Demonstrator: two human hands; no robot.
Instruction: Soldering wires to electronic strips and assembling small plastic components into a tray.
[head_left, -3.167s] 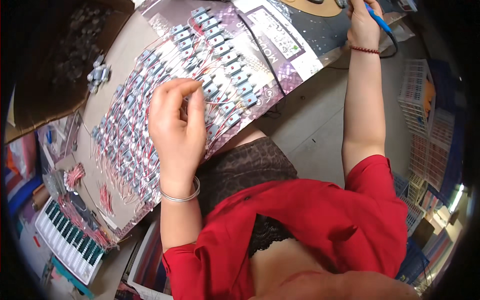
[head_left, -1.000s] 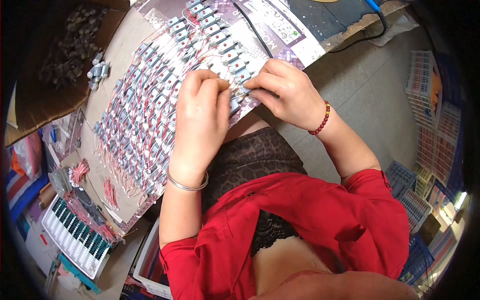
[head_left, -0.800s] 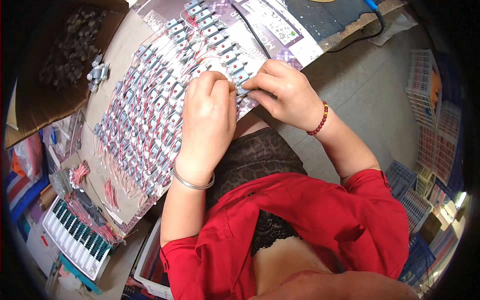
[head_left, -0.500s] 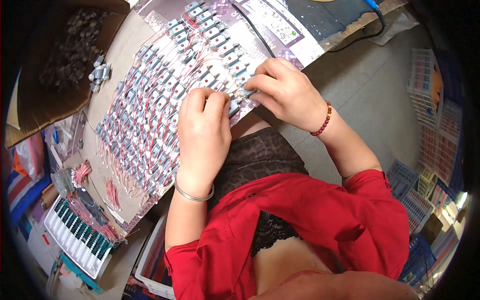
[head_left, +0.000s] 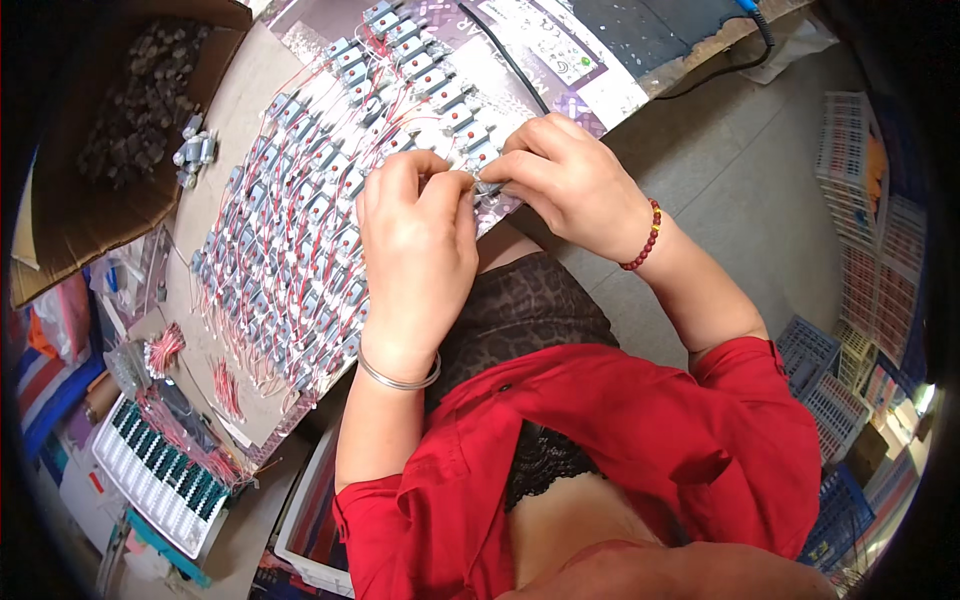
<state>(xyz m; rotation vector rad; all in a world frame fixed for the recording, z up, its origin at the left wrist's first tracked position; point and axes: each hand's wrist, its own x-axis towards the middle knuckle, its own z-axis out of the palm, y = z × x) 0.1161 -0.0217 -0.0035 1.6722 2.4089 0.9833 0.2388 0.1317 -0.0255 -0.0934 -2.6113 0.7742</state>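
Many small grey motors (head_left: pixel 437 88) with red dots lie in rows on a printed board (head_left: pixel 285 40), thin red and white wires (head_left: pixel 300 235) running among them. My left hand (head_left: pixel 418 225), closed, has its thumb and forefinger pinched at the near right edge of the rows. What it pinches is hidden by the fingers. Right beside it, my right hand (head_left: pixel 575 180) is closed too, its fingertips on a small grey motor (head_left: pixel 490 188) that is mostly covered. The fingertips of both hands almost meet there.
An open cardboard box (head_left: pixel 200 120) of small parts stands far left, with a few loose motors (head_left: pixel 195 150) next to it. Red wire bundles (head_left: pixel 165 348) lie near left, by a white tray (head_left: pixel 150 490). A black cable (head_left: pixel 510 65) crosses the board. Plastic baskets (head_left: pixel 845 150) stand on the right.
My left hand has moved slightly right and its fingertips have come closer to those of my right hand. The right hand has shifted a little left.
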